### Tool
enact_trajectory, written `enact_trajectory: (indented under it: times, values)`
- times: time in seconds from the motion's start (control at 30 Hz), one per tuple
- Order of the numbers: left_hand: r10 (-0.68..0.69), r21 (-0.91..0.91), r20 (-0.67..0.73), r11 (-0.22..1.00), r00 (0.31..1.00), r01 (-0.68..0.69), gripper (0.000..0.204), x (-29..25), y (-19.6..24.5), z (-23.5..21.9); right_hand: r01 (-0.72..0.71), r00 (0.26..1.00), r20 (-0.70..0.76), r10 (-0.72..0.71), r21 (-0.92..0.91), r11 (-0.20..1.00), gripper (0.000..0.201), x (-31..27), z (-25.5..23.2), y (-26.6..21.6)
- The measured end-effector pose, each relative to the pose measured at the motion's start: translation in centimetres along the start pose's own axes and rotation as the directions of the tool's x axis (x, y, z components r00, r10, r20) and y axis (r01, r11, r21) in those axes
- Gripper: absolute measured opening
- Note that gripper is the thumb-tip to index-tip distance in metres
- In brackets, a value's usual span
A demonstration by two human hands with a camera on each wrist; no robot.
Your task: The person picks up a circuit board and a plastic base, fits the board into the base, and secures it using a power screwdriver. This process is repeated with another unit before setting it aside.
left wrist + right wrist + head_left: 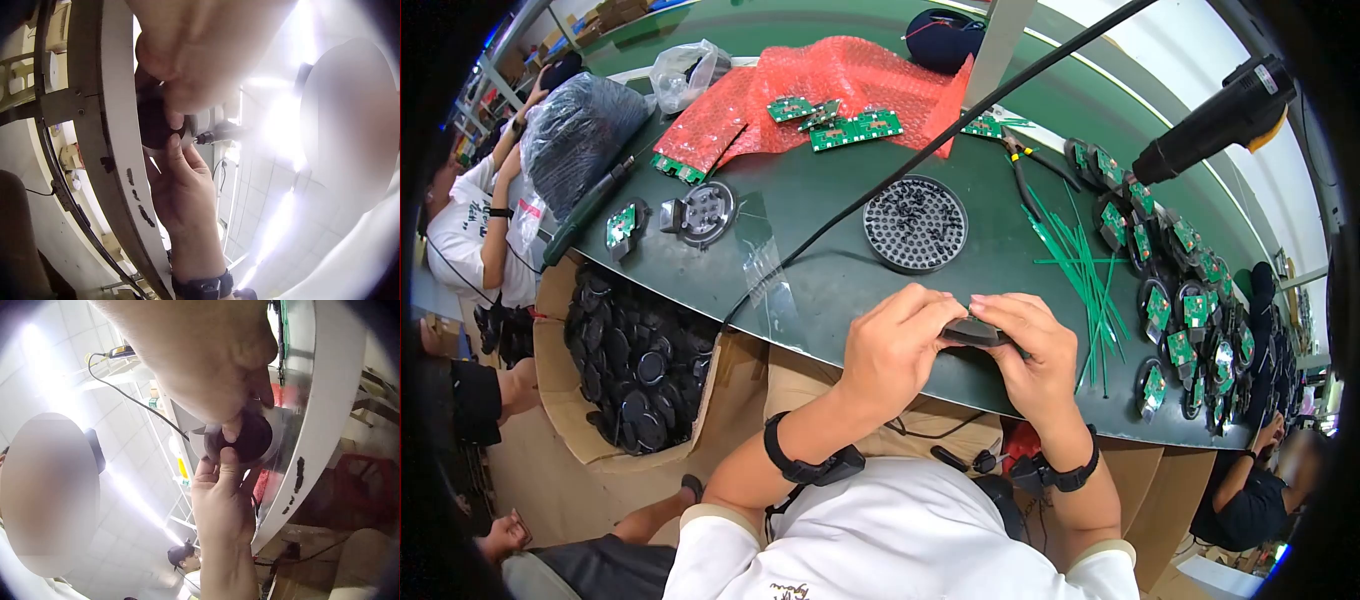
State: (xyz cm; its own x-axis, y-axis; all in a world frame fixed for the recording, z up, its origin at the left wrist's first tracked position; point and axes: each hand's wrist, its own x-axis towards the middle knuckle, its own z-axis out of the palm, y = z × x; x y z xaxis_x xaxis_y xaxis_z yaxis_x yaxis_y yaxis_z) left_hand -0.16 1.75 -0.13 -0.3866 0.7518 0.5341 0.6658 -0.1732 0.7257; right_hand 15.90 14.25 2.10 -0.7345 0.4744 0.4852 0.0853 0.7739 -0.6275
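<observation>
Both hands hold a dark round plastic housing (975,332) over the front edge of the green table (820,270). My left hand (895,345) grips its left side and my right hand (1040,355) its right side, thumbs on the near face. From the left wrist view the housing (153,125) shows as a dark disc with both thumbs on its rim. Seen from the right wrist, the housing (255,439) has a lighter rim, and part of it is hidden by the fingers. Beyond the hands sits a round perforated dish (915,225) with small black parts.
A black cable (870,200) crosses the table. Green strips (1085,270) and pliers (1022,175) lie to the right, beside many housings with green circuit boards (1195,310). A black heat gun (1220,120) hangs above. Left below stands a carton (560,400) of black housings.
</observation>
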Motion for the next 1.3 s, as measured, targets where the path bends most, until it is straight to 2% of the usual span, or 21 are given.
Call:
enact_trajectory:
  times: [0.2, 0.53, 1.07, 1.27, 1.3]
  values:
    - [0.033, -0.007, -0.024, 0.999, 0.999, -0.033, 0.039, 0.0, 0.1, 0.2, -0.064, 0.998, 0.007, 0.064, 0.043, 0.997, 0.044, -0.2, -0.2, -0.3]
    - [0.034, -0.002, -0.055, 0.999, 0.998, -0.034, 0.037, 0.1, 0.2, 0.3, -0.052, 0.998, -0.026, 0.054, 0.069, 0.996, 0.043, -0.2, 0.2, 0.0]
    - [0.055, 0.027, -0.02, 0.998, 0.998, -0.054, 0.036, 0.0, 0.5, 0.0, 0.058, 0.998, -0.03, -0.059, -0.013, 0.998, 0.05, -0.5, 0.0, 0.0]
    - [0.074, -0.028, 0.019, 0.997, 0.997, -0.073, 0.031, 0.5, 0.4, -0.4, 0.06, 0.997, -0.042, -0.061, -0.031, 0.998, 0.048, -0.3, 0.0, 0.0]
    - [0.049, -0.109, 0.042, 0.993, 0.998, -0.044, 0.032, 0.8, 0.8, -0.7, 0.043, 0.998, -0.047, -0.044, -0.033, 0.999, 0.047, -0.3, -0.1, 0.0]
